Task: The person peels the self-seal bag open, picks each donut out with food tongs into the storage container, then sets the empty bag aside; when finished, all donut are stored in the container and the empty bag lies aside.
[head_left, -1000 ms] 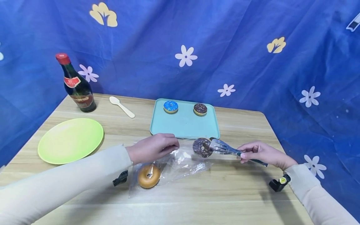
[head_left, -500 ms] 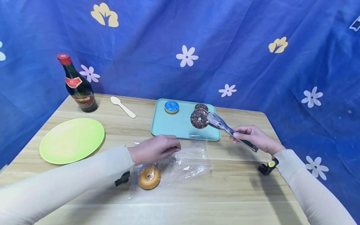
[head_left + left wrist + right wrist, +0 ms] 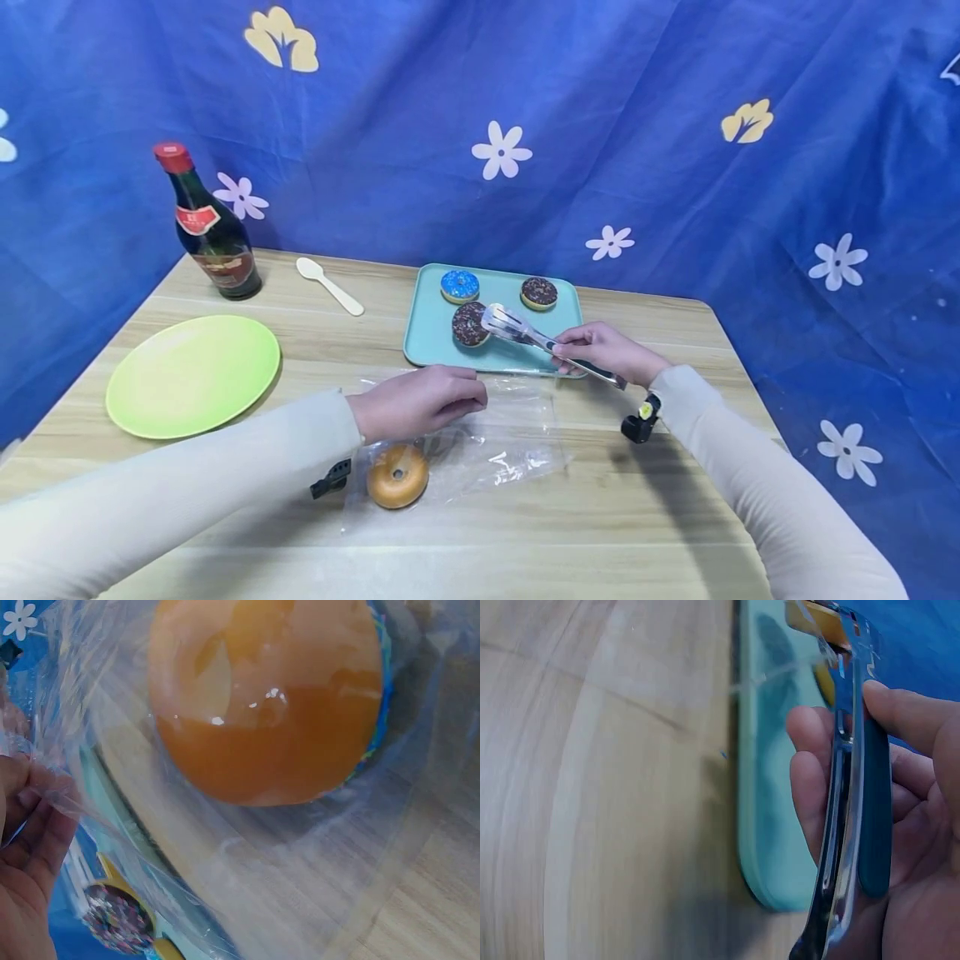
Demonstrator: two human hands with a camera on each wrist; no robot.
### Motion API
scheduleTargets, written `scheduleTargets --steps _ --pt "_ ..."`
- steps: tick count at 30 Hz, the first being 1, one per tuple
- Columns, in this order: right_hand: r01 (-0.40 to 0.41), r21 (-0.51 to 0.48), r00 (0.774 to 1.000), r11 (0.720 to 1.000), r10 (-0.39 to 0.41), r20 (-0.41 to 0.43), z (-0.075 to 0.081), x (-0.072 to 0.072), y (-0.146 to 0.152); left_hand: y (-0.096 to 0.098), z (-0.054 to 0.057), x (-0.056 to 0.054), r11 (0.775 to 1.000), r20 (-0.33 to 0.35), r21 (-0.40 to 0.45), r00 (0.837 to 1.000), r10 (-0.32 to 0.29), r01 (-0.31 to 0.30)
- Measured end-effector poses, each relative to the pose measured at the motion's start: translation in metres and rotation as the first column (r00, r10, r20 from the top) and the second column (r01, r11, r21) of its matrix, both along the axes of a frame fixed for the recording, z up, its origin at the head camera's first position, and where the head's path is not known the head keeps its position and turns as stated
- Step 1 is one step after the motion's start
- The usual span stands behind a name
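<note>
My right hand grips metal tongs with dark handles. Their tips clasp a chocolate-iced donut with sprinkles over the turquoise tray; whether it touches the tray I cannot tell. On the tray sit a blue-iced donut and another chocolate donut. With finger and thumb, my left hand pinches the edge of a clear plastic bag in front of the tray. Inside the bag lies a donut, tan side up; blue icing shows along its edge in the left wrist view.
A lime-green plate lies at the left of the wooden table. Behind it stand a dark bottle with a red cap and, to its right, a flat-lying white spoon. A blue curtain hangs behind the table.
My right hand has carried the chocolate donut in the tongs from above the bag, up and leftward over the tray. My left hand stays almost still on the bag.
</note>
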State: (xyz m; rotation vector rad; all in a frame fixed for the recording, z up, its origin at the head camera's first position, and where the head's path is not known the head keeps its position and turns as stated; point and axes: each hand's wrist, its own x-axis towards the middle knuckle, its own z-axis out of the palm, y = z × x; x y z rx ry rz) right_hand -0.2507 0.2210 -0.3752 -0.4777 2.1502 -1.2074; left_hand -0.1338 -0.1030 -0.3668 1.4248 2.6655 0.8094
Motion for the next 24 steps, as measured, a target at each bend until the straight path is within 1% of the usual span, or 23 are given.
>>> scheduleTargets --steps 4,8,13,17,22,24 --pt "0.005 -0.036 0.998 0.999 -0.003 0.058 -0.007 -0.002 -0.015 0.001 0.000 0.000 1.000 0.018 0.001 1.000 -0.006 0.006" --pt "0.005 -0.075 0.994 0.997 0.003 0.107 -0.011 -0.001 -0.023 0.002 -0.001 0.000 1.000 0.025 0.007 1.000 -0.011 0.011" --pt "-0.012 -0.088 0.990 0.996 0.024 0.139 -0.015 -0.001 -0.026 0.004 -0.002 -0.002 1.000 0.007 0.002 1.000 -0.009 0.009" --pt "-0.005 -0.077 0.986 0.997 0.018 0.167 -0.018 -0.001 -0.026 0.004 -0.003 -0.002 1.000 0.018 -0.009 1.000 -0.007 0.007" --pt "-0.006 -0.081 0.985 0.997 0.019 0.172 -0.020 -0.002 -0.021 0.004 -0.003 -0.002 1.000 0.024 -0.003 1.000 -0.009 0.009" --pt "0.009 -0.080 0.985 0.997 0.005 0.174 -0.020 -0.003 -0.018 0.004 -0.003 -0.002 1.000 0.021 0.002 1.000 -0.014 0.014"
